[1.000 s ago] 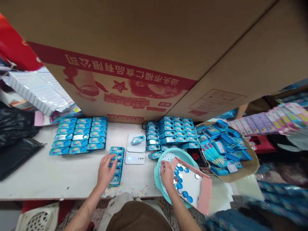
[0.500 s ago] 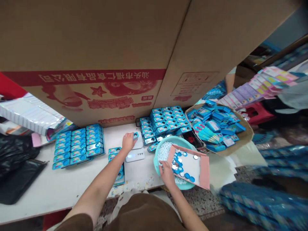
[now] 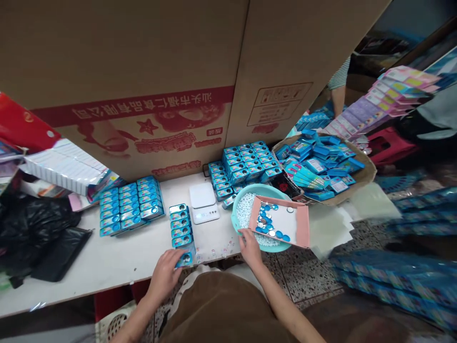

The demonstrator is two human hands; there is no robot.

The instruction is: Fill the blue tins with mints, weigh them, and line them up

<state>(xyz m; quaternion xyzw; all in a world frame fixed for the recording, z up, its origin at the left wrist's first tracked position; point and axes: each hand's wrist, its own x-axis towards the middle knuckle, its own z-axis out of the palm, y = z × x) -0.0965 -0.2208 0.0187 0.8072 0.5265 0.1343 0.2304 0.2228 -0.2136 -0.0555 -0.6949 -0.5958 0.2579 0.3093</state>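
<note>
My left hand (image 3: pixel 164 276) is closed on a small blue tin (image 3: pixel 184 259) at the near end of a column of blue tins (image 3: pixel 179 223) on the white table (image 3: pixel 107 259). My right hand (image 3: pixel 249 247) rests on the near rim of a teal bowl (image 3: pixel 240 220) of small white pellets, fingers curled; what they pinch is hidden. A pink tray (image 3: pixel 300 228) with several blue and silver discs lies across the bowl. A white scale (image 3: pixel 203 202) stands bare beyond the column.
A big cardboard carton (image 3: pixel 150 71) walls the table's back. Blocks of blue tins (image 3: pixel 130 205) lie left, more tins (image 3: pixel 246 164) right of the scale, and a basket of blue packs (image 3: pixel 321 164) further right. Black bags (image 3: pixel 39 228) sit at left. Another person's arm (image 3: pixel 337 95) shows behind.
My left hand took the blue tin off the scale and brought it down to the near end of the tin column. My right hand stayed at the bowl's rim. The view shifted.
</note>
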